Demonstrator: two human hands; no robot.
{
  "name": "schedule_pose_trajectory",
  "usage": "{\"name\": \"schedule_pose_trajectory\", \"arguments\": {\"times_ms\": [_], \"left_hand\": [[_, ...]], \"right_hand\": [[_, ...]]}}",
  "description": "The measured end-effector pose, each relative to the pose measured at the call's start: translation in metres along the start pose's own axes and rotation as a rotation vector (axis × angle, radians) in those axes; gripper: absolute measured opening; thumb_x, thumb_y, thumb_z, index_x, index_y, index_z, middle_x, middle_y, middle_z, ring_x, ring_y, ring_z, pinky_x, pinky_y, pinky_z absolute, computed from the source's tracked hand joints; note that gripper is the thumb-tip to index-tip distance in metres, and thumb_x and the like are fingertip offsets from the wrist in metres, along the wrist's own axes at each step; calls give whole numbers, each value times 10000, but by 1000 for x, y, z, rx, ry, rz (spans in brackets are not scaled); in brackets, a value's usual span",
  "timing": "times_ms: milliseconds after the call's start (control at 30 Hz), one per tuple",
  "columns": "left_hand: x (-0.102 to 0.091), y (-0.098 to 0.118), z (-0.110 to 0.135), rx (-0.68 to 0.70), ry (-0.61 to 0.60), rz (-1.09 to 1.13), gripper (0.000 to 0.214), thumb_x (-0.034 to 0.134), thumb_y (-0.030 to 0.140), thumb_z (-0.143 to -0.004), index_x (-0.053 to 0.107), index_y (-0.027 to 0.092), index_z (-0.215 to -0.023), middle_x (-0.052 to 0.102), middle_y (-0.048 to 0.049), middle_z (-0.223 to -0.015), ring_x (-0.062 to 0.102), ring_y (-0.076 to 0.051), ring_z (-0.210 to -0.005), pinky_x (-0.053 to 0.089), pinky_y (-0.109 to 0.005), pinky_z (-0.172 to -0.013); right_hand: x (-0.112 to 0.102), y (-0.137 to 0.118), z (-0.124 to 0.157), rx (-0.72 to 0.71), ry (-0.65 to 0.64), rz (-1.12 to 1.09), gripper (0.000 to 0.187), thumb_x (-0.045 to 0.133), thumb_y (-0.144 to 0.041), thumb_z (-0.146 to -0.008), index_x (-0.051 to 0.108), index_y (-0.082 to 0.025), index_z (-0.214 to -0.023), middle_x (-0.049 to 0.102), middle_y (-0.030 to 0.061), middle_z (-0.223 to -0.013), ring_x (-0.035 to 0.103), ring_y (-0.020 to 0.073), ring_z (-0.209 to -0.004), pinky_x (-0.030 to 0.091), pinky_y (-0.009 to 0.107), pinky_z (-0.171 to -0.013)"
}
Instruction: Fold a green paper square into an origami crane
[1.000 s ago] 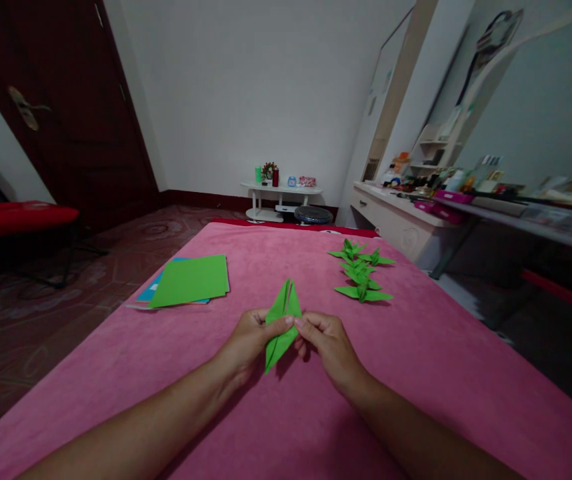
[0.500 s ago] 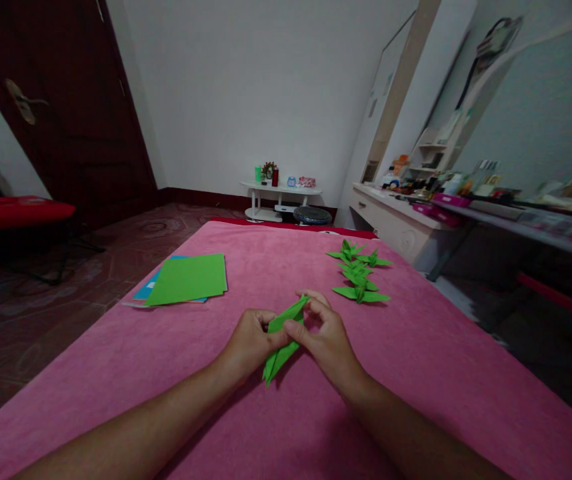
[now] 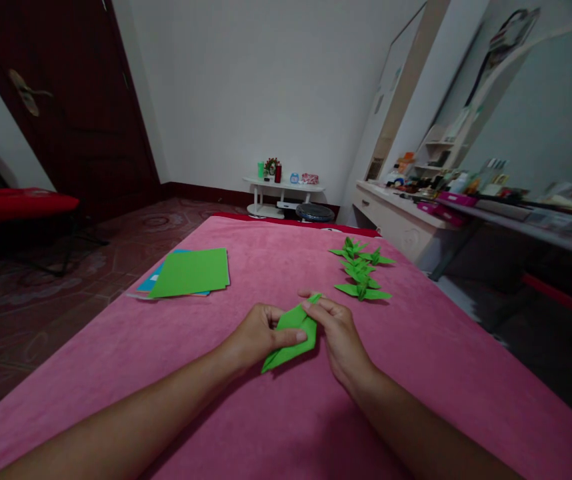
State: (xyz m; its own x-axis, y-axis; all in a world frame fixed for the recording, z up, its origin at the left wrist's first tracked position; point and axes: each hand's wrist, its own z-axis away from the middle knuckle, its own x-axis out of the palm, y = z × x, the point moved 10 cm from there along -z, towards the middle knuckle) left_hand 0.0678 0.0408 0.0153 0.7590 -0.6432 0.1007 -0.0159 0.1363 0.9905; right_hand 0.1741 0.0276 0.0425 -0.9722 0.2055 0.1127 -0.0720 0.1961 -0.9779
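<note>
Pink cloth carries sheets and folded figures beyond the held paper.

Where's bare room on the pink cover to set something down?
Free: pink cover between paper stack and green folded figures; also right of the right hand, nearer than those figures. Crowded: the middle, where left hand and right hand hold folded paper; the figures' cluster.

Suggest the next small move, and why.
I'd probably have the right hand crease the paper at its far tip: those fingers already pinch there, while the left hand steadies it, thumb on top.
</note>
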Motion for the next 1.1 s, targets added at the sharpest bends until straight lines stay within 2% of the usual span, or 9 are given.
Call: {"name": "schedule_pose_trajectory", "arguments": {"times_ms": [100, 233, 333, 433, 700, 800, 867, 967, 1100], "left_hand": [[0, -3, 0, -37, -4, 135, 315, 803, 364, -544, 692, 99, -672, 610, 0, -549, 472, -61, -434, 325, -180, -442], [-16, -5, -2, -11, 145, 310, 359, 822, 353, -519, 712, 108, -757, 691, -49, -687, 570, -95, -530, 412, -204, -534], [-26, -3, -4, 46, 225, 362, 384, 827, 341, -518, 703, 100, -791, 703, -77, -730, 614, -130, -589, 461, -244, -611], [-28, -2, -6, 76, 214, 350, 369, 808, 361, -552, 688, 93, -777, 696, -85, -706, 623, -151, -589, 475, -276, -629], [-24, -9, -6, -120, 73, 200, 350, 754, 405, -602, 679, 83, -716, 663, -69, -655, 569, -101, -532, 436, -228, -556], [-32, -15, -9, -158, 83, 106, 349, 748, 402, -601, 666, 82, -713, 610, -32, -582, 504, -71, -468, 395, -205, -494], [-36, -13, -12, -105, 87, -4, 394, 729, 393, -628, 665, 93, -876, 597, -16, -587, 503, -84, -470, 389, -214, -485], [-48, 4, -11, 81, 206, -398, 550, 733, 357, -631, 593, 134, -1114, 591, -7, -624, 530, -128, -537, 396, -247, -526], [-44, 40, 5, 369, 374, -936, 658, 800, 289, -542, 561, 238, -1153, 605, -45, -954, 558, -206, -858, 415, -294, -706]], "right_hand": [[3, 0, -2, 26, -29, 5, 172, 636, -332, -752, 613, -172, -810, 607, 29, -808, 556, 157, -698, 431, 258, -613], [0, -11, -2, -42, 40, 39, 449, 689, -395, -699, 501, -217, -1066, 600, 52, -983, 590, 170, -806, 480, 271, -686], [14, 1, 0, 57, -82, 64, 397, 705, -417, -679, 546, -185, -958, 615, 37, -831, 591, 148, -676, 476, 259, -612], [25, 12, 4, 122, -205, 125, 279, 683, -407, -706, 589, -149, -757, 590, 10, -635, 536, 115, -543, 426, 228, -517], [13, 22, -2, 239, -222, 104, 182, 666, -304, -691, 604, -133, -686, 571, -14, -518, 487, 79, -443, 373, 197, -454], [8, 33, -3, 343, -227, 97, 162, 645, -283, -683, 577, -136, -674, 530, -38, -450, 454, 70, -382, 366, 193, -421], [7, 39, -4, 384, -242, 109, 177, 652, -274, -661, 568, -144, -747, 529, -52, -452, 439, 70, -363, 368, 192, -400], [5, 43, -8, 359, -245, 164, 290, 659, -274, -637, 510, -171, -864, 533, -74, -466, 417, 77, -340, 315, 177, -346], [0, 37, -14, 160, -220, 474, 247, 632, -241, -650, 467, -200, -829, 494, -89, -461, 420, 88, -354, 265, 183, -363]]}}
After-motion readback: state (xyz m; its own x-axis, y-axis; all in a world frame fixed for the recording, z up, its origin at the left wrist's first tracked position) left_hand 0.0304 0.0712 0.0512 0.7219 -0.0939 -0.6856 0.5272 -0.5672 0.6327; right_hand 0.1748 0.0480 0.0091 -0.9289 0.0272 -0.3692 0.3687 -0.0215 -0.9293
